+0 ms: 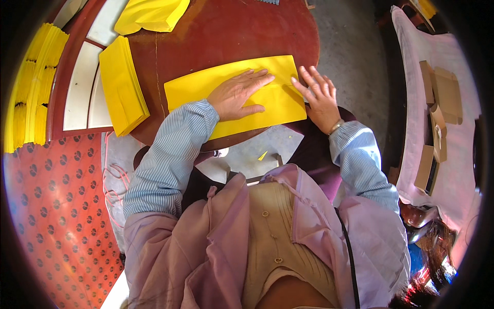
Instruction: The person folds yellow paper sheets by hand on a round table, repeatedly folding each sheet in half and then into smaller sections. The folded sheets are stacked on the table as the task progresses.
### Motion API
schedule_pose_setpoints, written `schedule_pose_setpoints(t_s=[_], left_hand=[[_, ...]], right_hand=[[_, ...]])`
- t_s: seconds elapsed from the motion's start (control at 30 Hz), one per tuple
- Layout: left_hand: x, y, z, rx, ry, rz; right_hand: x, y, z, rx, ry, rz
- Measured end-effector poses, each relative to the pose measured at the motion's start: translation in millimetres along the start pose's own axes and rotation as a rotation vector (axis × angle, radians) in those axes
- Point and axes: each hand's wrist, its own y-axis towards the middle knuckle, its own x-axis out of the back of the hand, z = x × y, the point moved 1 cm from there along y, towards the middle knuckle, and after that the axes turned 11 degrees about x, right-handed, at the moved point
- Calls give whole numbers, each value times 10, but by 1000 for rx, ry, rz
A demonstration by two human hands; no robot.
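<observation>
A flat yellow sheet [193,85], paper or thin cloth, lies across the near part of the red round table [231,38]. A crease or folded edge runs along its right half. My left hand [239,92] rests flat on the middle of the sheet, fingers stretched to the right and thumb apart. At the sheet's right edge is my right hand [320,98], its fingers spread and their tips at or just over the edge. Neither hand grips anything. The sheet's near edge juts past the table's rim toward me.
Left of the sheet lies a stack of folded yellow sheets [121,85]. Another yellow piece [152,14] sits at the table's far left. Several yellow bundles [33,87] stand at the far left. On the right, open cardboard boxes [440,98] rest on a pink cloth [411,67].
</observation>
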Motion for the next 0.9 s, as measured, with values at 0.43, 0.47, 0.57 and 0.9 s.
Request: schedule_pose_setpoints(t_s=[0.43, 0.47, 0.57, 0.9], left_hand=[[192, -536, 270, 231, -77, 3], [268, -791, 339, 322, -79, 22], [419, -1402, 514, 415, -219, -33], [211, -1667, 471, 697, -719, -557]], right_hand=[[92, 274, -418, 373, 173, 347], [82, 284, -432, 375, 157, 353], [40, 285, -511, 322, 331, 298], [-345, 196, -544, -220, 754, -172]])
